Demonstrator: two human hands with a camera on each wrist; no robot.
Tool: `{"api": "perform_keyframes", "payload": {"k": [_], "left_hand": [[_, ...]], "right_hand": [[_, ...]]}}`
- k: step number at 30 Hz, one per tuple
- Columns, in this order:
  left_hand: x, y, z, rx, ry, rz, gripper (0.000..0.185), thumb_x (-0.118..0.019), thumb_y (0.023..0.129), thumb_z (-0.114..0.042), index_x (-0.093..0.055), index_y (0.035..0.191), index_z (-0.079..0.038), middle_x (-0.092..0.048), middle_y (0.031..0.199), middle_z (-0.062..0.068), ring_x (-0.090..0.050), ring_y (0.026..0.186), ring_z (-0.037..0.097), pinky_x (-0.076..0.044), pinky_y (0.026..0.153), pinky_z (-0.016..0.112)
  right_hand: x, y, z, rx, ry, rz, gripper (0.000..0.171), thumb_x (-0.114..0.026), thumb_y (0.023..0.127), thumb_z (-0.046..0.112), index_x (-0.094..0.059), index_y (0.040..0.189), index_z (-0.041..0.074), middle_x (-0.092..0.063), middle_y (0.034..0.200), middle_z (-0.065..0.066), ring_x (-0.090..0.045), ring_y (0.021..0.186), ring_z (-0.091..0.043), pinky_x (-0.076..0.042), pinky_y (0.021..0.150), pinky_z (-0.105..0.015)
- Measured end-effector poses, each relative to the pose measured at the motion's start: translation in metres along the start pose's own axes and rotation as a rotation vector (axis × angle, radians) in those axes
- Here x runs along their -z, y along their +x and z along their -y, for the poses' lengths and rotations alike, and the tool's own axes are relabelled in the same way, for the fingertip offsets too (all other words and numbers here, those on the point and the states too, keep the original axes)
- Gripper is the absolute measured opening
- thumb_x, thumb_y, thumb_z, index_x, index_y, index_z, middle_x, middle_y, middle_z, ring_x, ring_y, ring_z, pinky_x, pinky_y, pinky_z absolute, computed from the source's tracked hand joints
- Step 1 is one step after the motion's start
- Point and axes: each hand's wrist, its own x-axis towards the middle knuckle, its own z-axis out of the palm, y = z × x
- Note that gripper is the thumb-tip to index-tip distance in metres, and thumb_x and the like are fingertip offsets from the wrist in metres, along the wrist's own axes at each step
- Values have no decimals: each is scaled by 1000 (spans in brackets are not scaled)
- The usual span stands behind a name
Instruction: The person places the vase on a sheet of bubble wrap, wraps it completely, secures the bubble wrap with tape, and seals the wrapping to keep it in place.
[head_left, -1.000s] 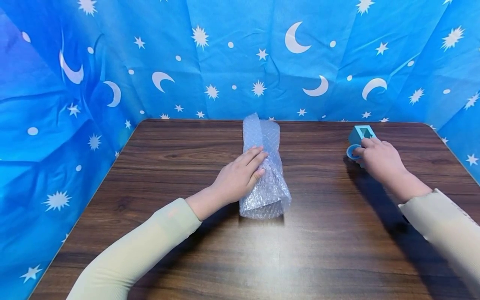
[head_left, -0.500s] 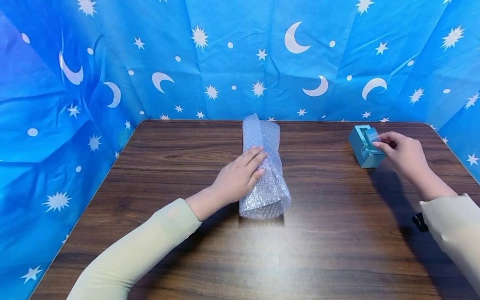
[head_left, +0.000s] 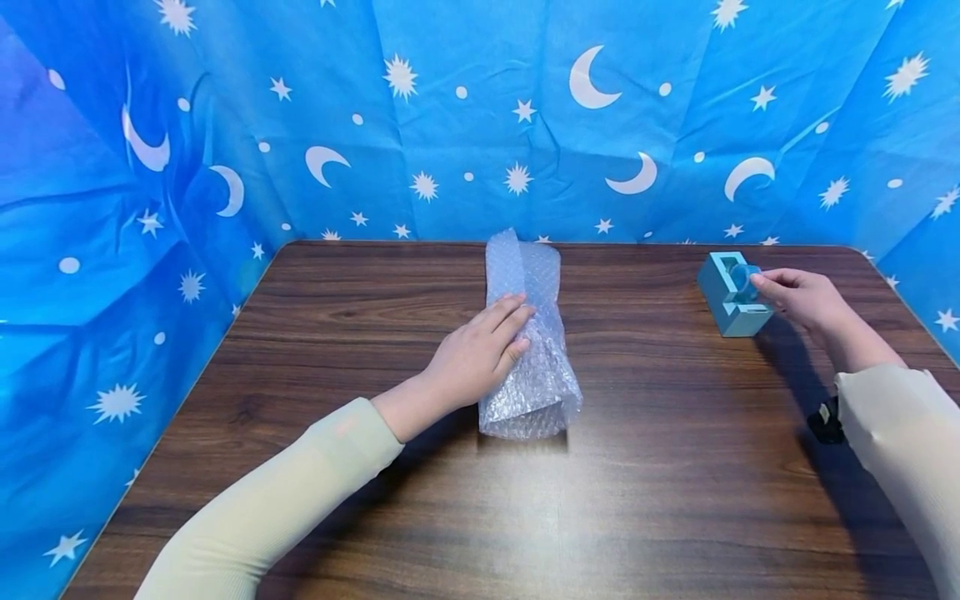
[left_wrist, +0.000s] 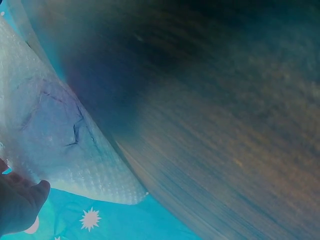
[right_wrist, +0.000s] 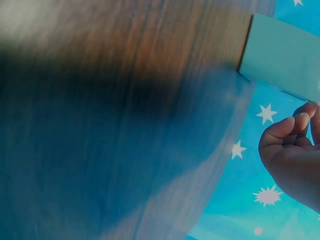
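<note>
A clear plastic bubble wrap bundle (head_left: 531, 342), its surface pebbled and faintly shiny, is lying on a dark wood-grain table (head_left: 675, 467) that is showing a smooth, slightly glossy finish. A matt light-blue plastic tape dispenser (head_left: 731, 293) is sitting near the far edge. Thin blue cloth (head_left: 450, 125), creased and printed with white moons and stars, is hanging behind. Soft pale knit sleeves (head_left: 277, 508) are covering both arms.

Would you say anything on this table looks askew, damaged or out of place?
Nothing stands out. The bubble-wrap bundle lies intact under the left hand, its far flap loosely upturned. The blue tape dispenser sits upright on the table, the right hand at its roll.
</note>
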Motion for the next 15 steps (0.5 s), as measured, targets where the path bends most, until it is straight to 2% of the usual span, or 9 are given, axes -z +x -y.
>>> {"api": "perform_keyframes", "payload": {"k": [1,2,4,6,8,9,10,12,15], "left_hand": [[0,0,0,-1,1,-1,51,-42,111,-33,-43,155,-8,-36,166,13,-36,155,31,-39,122,48],[0,0,0,-2,2,-3,51,-41,111,-33,-43,156,-8,-37,166,13,-36,155,31,-39,122,48],[-1,1,0,-2,4,-5,51,-41,111,-33,-43,156,-8,-37,166,13,-36,154,31,-39,122,48],[-1,1,1,-1,3,-3,51,-41,111,-32,-43,156,-8,-36,166,13,-36,155,31,-39,123,48],[-1,1,1,1,2,0,51,-41,111,-32,-42,156,-8,-36,166,13,-36,155,31,-38,123,48],[-1,1,1,2,1,1,51,-41,111,-32,-42,156,-8,-36,167,13,-36,155,31,-38,123,48],[-1,1,0,3,0,3,51,-41,111,-33,-42,156,-8,-36,167,13,-35,155,31,-38,123,48],[0,1,0,3,1,6,51,-41,111,-33,-42,156,-8,-35,167,13,-35,155,31,-38,123,48],[0,0,0,7,0,10,52,-41,111,-33,-42,156,-8,-35,167,13,-35,155,31,-38,123,48]], "right_hand": [[-2,1,1,-4,12,-3,81,-36,104,60,-36,150,-7,-32,152,-33,-44,121,-34,-33,118,-68],[-4,2,1,-4,24,-11,81,-38,103,60,-36,149,-7,-32,152,-33,-43,122,-36,-34,118,-68],[-7,3,3,3,26,-35,77,-43,103,58,-39,144,-7,-37,143,-33,-44,117,-37,-46,113,-58],[-9,2,5,1,2,-68,72,-47,102,58,-42,136,-6,-42,130,-28,-46,108,-31,-56,97,-42],[-8,-1,6,-4,-15,-83,69,-45,103,56,-42,128,-7,-44,122,-24,-46,101,-27,-52,78,-28],[-8,-3,6,-6,-32,-81,68,-42,103,56,-42,126,-8,-45,119,-23,-45,98,-27,-47,72,-25],[-6,-5,6,-12,-46,-67,70,-39,104,57,-42,126,-10,-45,120,-24,-45,98,-27,-46,71,-23],[-2,-9,5,-26,-81,-29,73,-31,105,57,-41,128,-12,-45,118,-27,-46,97,-30,-46,73,-27],[4,-12,4,-46,-114,59,81,-27,106,57,-37,139,-16,-42,130,-38,-47,112,-47,-52,93,-51]]}}
